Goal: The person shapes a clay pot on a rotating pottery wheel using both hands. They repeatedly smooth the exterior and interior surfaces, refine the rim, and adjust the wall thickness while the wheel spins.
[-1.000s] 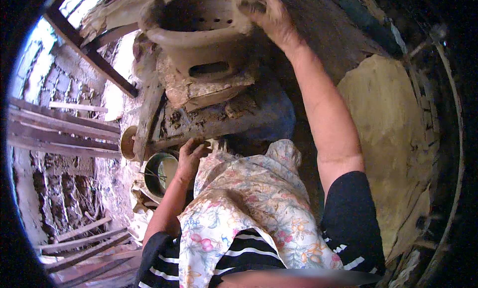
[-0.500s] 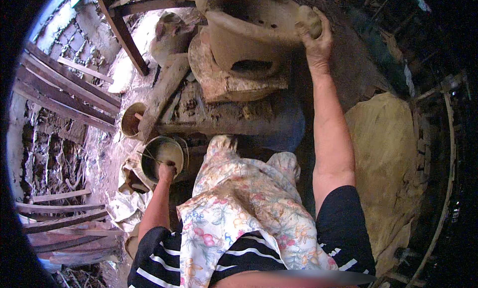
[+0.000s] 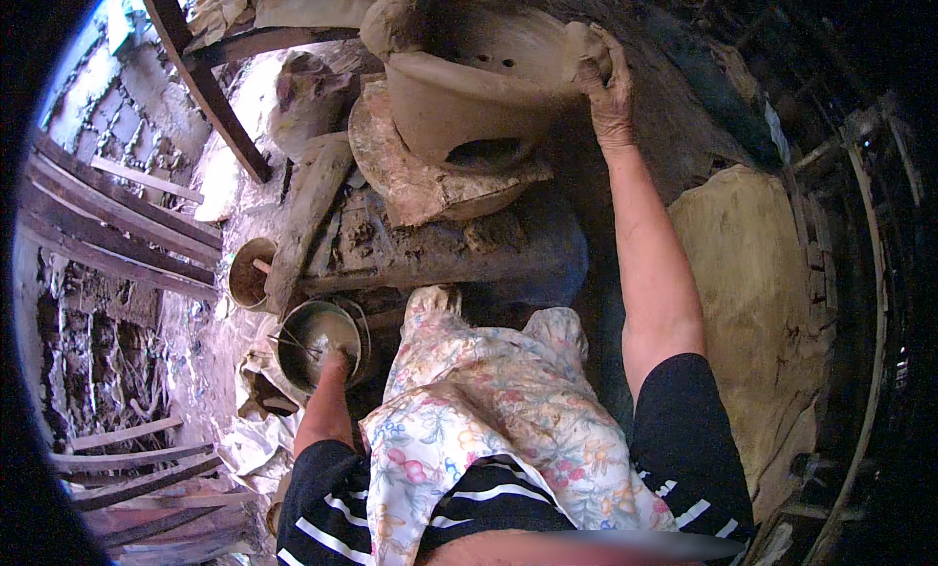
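An unfired clay vessel (image 3: 445, 102) with small holes inside and a large opening low on its side sits on a clay-crusted round stand (image 3: 386, 180) at top centre. My right hand (image 3: 611, 89) reaches up with fingers curled round the raised clay lump (image 3: 582, 40) on the vessel's right rim. My left hand (image 3: 332, 369) is down in a bucket (image 3: 289, 328) of murky water at lower left, its fingers hidden below the rim or water; thin sticks lean in the bucket.
A smaller container (image 3: 239, 278) with a handle sticking out stands left of a rough plank (image 3: 318, 185). Timber slats (image 3: 127, 224) line the left, and a crumpled pale sack (image 3: 254, 449) lies below the bucket. A tan sheet (image 3: 743, 312) covers the right side.
My left hand has moved from near the board's edge down-left into the bucket. My right hand has stayed at the vessel's right rim while the view has shifted.
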A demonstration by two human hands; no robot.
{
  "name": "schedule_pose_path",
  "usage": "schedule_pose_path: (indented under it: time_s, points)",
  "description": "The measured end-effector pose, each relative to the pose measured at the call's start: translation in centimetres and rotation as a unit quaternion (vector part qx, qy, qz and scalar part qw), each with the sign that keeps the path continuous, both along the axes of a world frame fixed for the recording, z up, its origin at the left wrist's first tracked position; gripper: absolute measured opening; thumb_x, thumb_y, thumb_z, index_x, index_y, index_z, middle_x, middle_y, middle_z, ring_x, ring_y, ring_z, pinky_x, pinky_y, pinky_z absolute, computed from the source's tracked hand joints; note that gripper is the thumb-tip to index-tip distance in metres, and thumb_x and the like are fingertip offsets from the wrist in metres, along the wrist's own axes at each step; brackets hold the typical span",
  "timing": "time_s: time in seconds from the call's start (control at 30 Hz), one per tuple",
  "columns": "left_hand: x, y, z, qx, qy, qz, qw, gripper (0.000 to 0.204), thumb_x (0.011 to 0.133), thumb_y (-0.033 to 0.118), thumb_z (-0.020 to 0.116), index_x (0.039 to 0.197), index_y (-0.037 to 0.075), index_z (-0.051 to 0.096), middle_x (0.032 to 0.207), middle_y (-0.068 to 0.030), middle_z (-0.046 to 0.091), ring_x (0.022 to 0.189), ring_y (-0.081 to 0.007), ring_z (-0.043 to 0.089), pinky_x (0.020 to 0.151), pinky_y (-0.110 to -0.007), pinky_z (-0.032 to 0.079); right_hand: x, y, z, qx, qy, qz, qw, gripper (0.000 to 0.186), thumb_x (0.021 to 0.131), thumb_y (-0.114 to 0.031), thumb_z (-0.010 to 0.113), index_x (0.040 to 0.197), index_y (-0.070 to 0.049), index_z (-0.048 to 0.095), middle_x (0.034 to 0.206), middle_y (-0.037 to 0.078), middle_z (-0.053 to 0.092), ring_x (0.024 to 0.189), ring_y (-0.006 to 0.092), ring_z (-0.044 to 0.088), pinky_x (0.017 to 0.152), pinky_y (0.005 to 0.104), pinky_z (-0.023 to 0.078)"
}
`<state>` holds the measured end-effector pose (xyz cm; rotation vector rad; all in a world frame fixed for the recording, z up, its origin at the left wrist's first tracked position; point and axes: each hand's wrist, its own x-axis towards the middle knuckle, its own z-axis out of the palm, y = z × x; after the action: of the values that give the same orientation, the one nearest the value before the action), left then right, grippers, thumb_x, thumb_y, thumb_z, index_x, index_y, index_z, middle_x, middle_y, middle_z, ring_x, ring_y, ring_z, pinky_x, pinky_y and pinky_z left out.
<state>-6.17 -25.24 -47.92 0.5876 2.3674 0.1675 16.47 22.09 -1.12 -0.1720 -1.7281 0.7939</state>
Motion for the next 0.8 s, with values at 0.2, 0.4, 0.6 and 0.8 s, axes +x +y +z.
schedule_pose_path:
  time_s: [0.2, 0.4, 0.6, 0.8]
  points:
    - [-0.7, -1.1, -1.8, 0.037, -0.041, 0.003, 0.998, 0.03, 0.084, 0.026, 0.049, 0.107, 0.012, 0.062, 0.106, -0.0099, 0.062, 0.094, -0.0297, 0.059, 0.078, -0.036, 0.047, 0.3, -1.0, 1.0, 0.054, -0.054, -0.115, 0.99, 0.053, 0.083, -0.04, 0.059, 0.122, -0.007, 0.049, 0.12, 0.008, 0.053, 0.111, 0.0207, 0.049, 0.095, 0.0316, 0.038]
    - [-6.1, -3.7, 2.3, 0.24, -0.238, 0.094, 0.936, 0.032, 0.083, 0.031, 0.051, 0.106, 0.012, 0.061, 0.104, -0.0049, 0.062, 0.092, -0.0276, 0.058, 0.078, -0.035, 0.046, 1.6, -0.2, 0.3, -0.038, 0.082, 0.073, 0.993, 0.069, 0.088, -0.059, 0.035, 0.135, -0.009, 0.036, 0.138, 0.012, 0.037, 0.127, 0.0259, 0.034, 0.107, 0.0377, 0.02]
    - [-8.3, 6.0, 25.0, 0.362, -0.299, 0.113, 0.876, 0.025, 0.084, 0.026, 0.048, 0.088, 0.005, 0.061, 0.082, -0.0029, 0.059, 0.075, -0.0187, 0.054, 0.067, -0.03, 0.042, 4.3, 2.4, -9.7, -0.326, -0.013, -0.078, 0.942, 0.067, 0.089, -0.056, 0.034, 0.137, -0.01, 0.03, 0.14, 0.012, 0.032, 0.126, 0.0272, 0.033, 0.103, 0.0414, 0.023]
    - [-6.7, 21.0, 49.0, 0.619, 0.056, -0.151, 0.768, 0.016, 0.078, 0.012, 0.056, 0.085, -0.002, 0.06, 0.074, -0.0027, 0.057, 0.063, -0.0131, 0.052, 0.059, -0.027, 0.043, 2.2, -0.4, -21.2, -0.565, -0.121, -0.011, 0.816, 0.065, 0.088, -0.056, 0.037, 0.137, -0.013, 0.03, 0.138, 0.012, 0.033, 0.123, 0.0283, 0.035, 0.097, 0.0468, 0.03]
